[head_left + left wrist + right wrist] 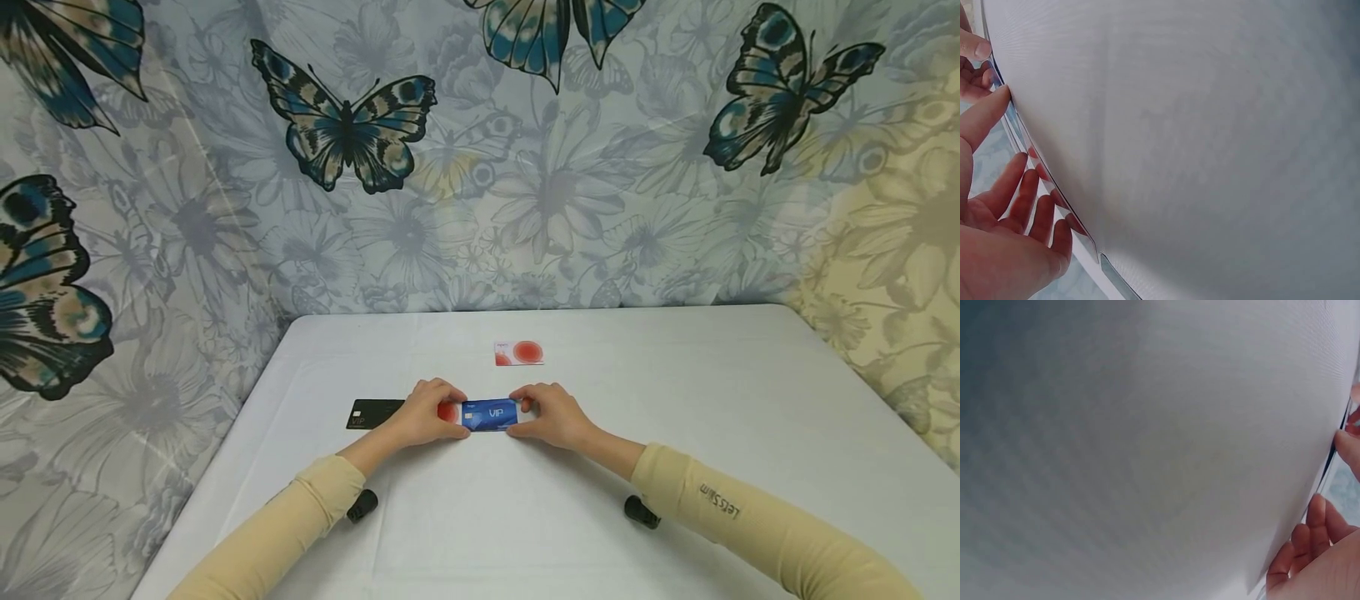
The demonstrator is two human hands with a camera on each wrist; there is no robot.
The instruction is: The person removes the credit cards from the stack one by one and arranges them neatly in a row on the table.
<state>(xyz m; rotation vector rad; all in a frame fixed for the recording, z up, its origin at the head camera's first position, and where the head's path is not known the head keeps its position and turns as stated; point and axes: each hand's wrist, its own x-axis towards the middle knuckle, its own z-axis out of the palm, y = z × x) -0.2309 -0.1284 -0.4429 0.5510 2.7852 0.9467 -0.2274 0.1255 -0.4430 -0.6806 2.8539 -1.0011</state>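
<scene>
The left hand (426,414) and right hand (558,417) pinch a thin, rectangular blue card (490,415), each grip closed on its edges. A flat black card (372,412) lies nearby.

We have wide passage across tabletop (750,383) at right; left hand (429,412) and right hand (557,417) block ends of blue VIP card (490,414); black card (373,411) obstructs farther left.

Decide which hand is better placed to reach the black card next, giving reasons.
Probably the left hand: it is closer to the black card, while the right hand grips the farther end of the blue VIP card.
</scene>
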